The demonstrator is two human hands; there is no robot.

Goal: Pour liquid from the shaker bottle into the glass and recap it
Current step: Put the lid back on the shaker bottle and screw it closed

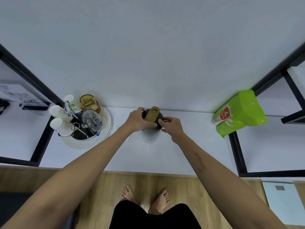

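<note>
A: White counter (189, 146) against a pale wall, with black shelf frames at both sides and a wooden floor below. Where is the shaker bottle?

B: It stands upright near the middle of the counter, close to the wall. The shaker bottle (151, 138) has a clear, smooth body, and on top sits a dark round lid (159, 117) with a golden flip cap (152, 114) across it.

A: And the hands?

B: The left hand (138, 120) curls over the left side of the lid, fingers bent around its rim. The right hand (172, 125) pinches the lid's right edge between thumb and fingers. Both are closed on the lid.

A: The glass?

B: I think a clear glass (119, 129) stands just beside the bottle, on its left, mostly hidden behind the left forearm. I cannot tell if it holds liquid.

A: How will the bottle handle?

B: I judge it as stiff plastic, light, and rather slippery on the body. Better to hold the body with one hand and turn the lid by its rim with the other. The glass looks thin and fragile, so it needs care.

A: Other things?

B: A round white tray (99, 141) with jars and small bottles on the left, and a green bag (239, 113), soft and glossy, on the right.
</note>
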